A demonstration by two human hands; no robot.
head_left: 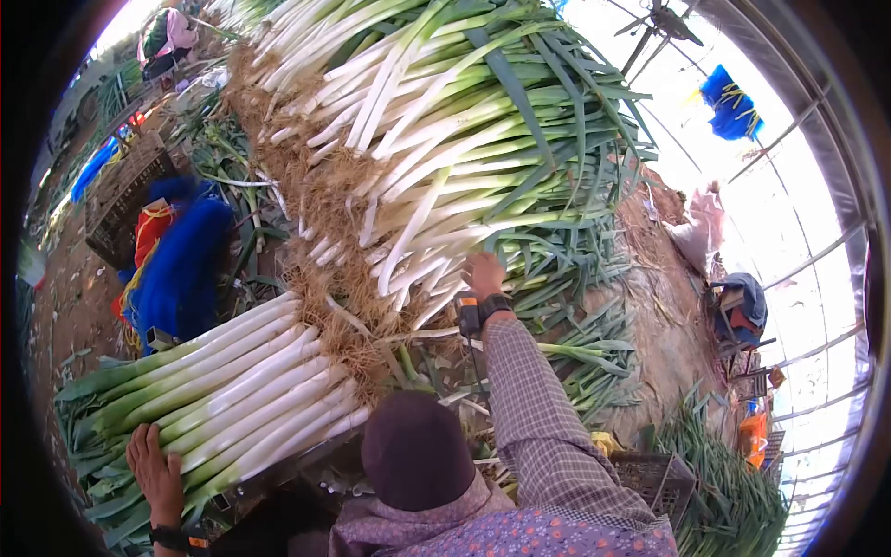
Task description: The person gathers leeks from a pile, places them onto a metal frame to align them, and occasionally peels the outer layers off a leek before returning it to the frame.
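Note:
A row of trimmed leeks, white shanks side by side and roots to the right, lies at the lower left. My left hand rests on its green end, fingers stretched over the stalks and holding nothing. Ahead, a large heap of leeks has brown roots on the left and dark green leaves on the right. At the near side of this heap, my right hand has its fingers curled around a leek stalk, with the fingertips partly hidden. Both wrists wear dark bands with small devices.
Blue strands and a dark crate are at the left. More leeks lie at lower right, beside another crate. A chair with a dark cloth stands at the right. Another person is far left.

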